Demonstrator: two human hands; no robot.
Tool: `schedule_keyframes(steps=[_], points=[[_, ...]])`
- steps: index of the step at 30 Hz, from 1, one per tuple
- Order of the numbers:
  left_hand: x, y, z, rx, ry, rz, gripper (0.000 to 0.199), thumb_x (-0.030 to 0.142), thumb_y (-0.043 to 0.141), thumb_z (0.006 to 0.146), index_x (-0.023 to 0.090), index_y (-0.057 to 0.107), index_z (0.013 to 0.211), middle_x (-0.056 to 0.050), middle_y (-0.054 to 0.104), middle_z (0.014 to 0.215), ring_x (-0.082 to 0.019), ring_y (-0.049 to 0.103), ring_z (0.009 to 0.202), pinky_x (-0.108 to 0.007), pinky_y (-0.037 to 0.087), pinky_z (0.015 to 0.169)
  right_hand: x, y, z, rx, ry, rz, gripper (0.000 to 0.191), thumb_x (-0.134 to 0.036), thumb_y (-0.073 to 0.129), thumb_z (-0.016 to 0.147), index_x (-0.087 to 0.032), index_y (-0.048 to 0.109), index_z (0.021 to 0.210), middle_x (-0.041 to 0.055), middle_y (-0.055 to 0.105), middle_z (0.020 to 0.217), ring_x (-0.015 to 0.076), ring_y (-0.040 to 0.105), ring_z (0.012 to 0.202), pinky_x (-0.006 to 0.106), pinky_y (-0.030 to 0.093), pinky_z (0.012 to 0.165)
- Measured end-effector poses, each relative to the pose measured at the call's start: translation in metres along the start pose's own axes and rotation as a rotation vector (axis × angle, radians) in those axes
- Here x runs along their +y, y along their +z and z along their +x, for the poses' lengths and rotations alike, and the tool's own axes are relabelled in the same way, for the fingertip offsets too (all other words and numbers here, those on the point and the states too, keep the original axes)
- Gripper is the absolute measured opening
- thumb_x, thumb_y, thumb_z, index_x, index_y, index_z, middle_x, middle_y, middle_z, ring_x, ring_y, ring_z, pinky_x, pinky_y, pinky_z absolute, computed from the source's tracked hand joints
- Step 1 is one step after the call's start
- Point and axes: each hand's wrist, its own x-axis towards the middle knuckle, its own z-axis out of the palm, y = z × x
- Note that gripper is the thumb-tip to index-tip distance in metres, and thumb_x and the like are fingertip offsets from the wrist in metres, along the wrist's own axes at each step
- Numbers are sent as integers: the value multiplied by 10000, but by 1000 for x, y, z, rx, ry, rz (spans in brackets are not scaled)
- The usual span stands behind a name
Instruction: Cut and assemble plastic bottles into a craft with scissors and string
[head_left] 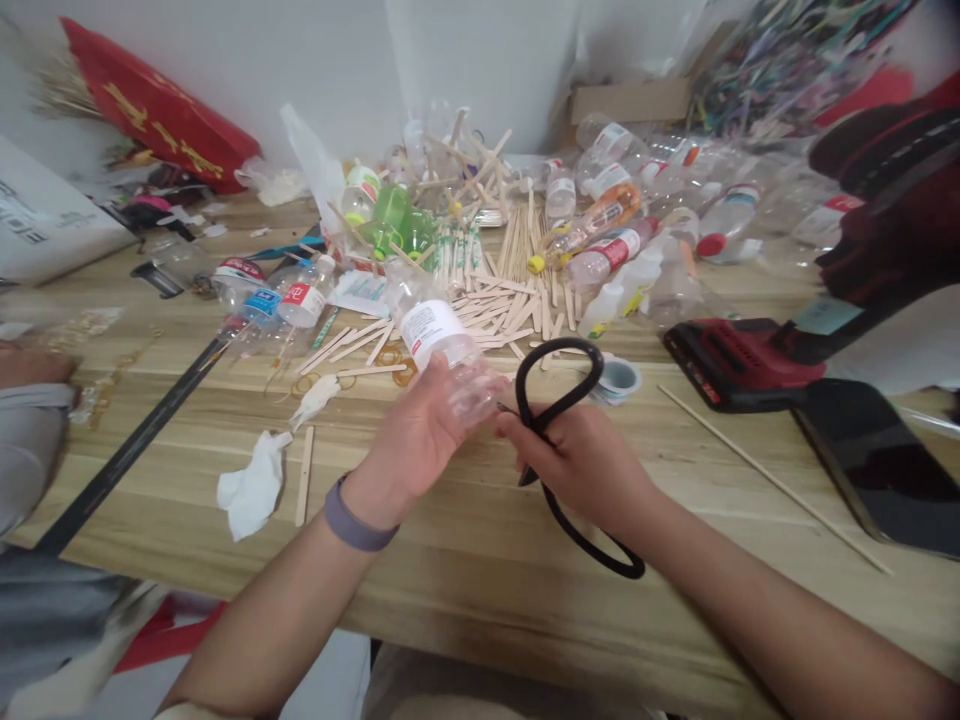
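A clear plastic bottle with a white label [433,332] is held in my left hand [416,425], its base end pointing towards my right hand. My right hand [581,455] is closed around black-handled scissors [559,385], with the large handle loops standing out above and below the fist. The scissor tip is at the bottle's base end, close to my left fingers. Whether the tip has pierced the plastic is too small to tell.
Wooden sticks [510,310] and several plastic bottles [607,245] cover the back. A red and black power tool [742,360], a phone [877,460] and a thin rod [772,475] lie right. Crumpled tissue [253,485] lies left, near another person's arm [30,430].
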Motion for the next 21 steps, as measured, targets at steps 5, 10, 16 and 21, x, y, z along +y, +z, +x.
schedule_keyframes(steps=[5, 10, 16, 21], points=[[-9, -1, 0, 67, 28, 32, 299, 352, 717, 803, 129, 630, 983, -64, 696, 904, -168, 673, 798, -259, 542, 687, -1, 14, -3, 15, 10, 68, 361, -353, 516, 843, -191, 544, 521, 37, 593, 478, 140, 532, 448, 251, 329, 466], [-14, 4, -6, 28, 38, 20, 276, 360, 713, 768, 133, 637, 904, -33, 678, 806, -140, 642, 676, -204, 488, 512, -7, 29, -11, -12, 127, 349, 530, -479, 401, 930, -189, 630, 551, 38, 654, 516, 113, 555, 420, 220, 403, 435], [-14, 4, -6, -99, 6, 2, 375, 468, 707, 739, 154, 679, 942, -4, 673, 764, -98, 542, 482, -226, 468, 462, -17, 37, -17, -198, 567, 1238, 442, -630, 649, 759, -189, 630, 737, -53, 578, 456, 45, 332, 229, 159, 232, 242], [-10, 7, -5, -20, -9, -53, 375, 443, 719, 727, 115, 702, 908, -54, 688, 814, -152, 639, 728, -226, 526, 694, -18, 38, -18, -268, 568, 1561, 383, -543, 748, 718, -194, 590, 712, -90, 537, 412, 26, 283, 210, 115, 253, 239]])
